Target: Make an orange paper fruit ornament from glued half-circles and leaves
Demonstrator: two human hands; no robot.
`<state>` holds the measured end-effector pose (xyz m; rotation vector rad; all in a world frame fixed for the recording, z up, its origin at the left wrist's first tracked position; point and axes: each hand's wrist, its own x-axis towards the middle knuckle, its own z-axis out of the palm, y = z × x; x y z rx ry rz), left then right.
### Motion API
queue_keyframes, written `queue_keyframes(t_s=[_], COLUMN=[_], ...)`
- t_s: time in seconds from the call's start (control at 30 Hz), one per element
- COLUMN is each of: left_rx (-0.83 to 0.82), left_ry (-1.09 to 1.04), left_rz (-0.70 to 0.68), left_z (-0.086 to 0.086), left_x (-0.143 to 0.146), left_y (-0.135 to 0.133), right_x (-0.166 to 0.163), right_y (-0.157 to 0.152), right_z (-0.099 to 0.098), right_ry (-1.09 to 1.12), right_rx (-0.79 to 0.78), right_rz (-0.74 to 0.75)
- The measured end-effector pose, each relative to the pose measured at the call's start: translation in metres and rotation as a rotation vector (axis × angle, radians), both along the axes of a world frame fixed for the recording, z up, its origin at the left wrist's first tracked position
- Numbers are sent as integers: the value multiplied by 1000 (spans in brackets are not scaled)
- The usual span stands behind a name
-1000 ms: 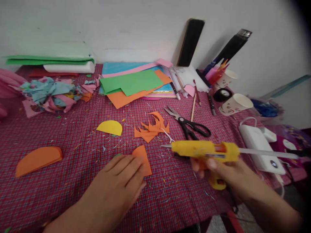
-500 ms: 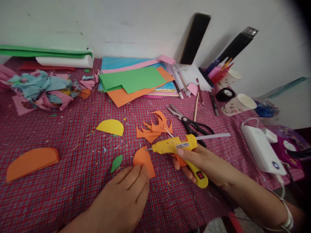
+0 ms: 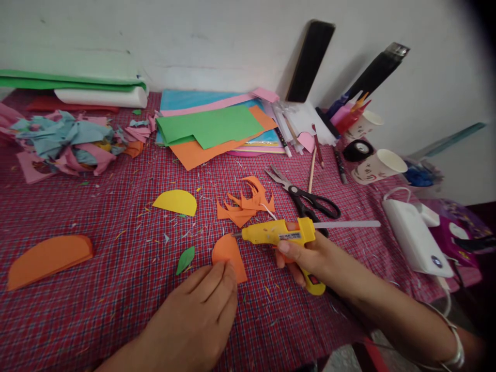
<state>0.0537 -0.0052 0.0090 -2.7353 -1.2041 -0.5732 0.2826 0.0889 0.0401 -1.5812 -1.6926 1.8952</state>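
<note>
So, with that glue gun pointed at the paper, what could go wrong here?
Burn: the left hand presses on the orange piece near the nozzle; if that is hot, a slip could scorch the fingers.

Stray glue: orange scraps lie just beyond the glue gun, so a drip might stick to them.

Bump: the scissors lie close behind the right hand, which might knock them.

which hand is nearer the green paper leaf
Left. The left hand is just below and right of the green paper leaf; the right hand, holding the yellow glue gun, is farther off to its right, beyond the orange paper piece.
</note>
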Motion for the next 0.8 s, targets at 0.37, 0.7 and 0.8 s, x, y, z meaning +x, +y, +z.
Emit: queue_keyframes(t_s=[0.37,0.7,0.8], left_rx=[-42,-66,-52], left_ry=[-62,-41,-55], left_rz=[76,56,60], left_z=[1,-6,-6], left_x=[9,6,7], left_y=[-1,-4,-3], right_x=[0,-3,-3], right_y=[-5,-12,-11], right_z=[6,9,6], right_ry=[41,67,87], right_rx=[47,186,156], right_rz=[25,31,28])
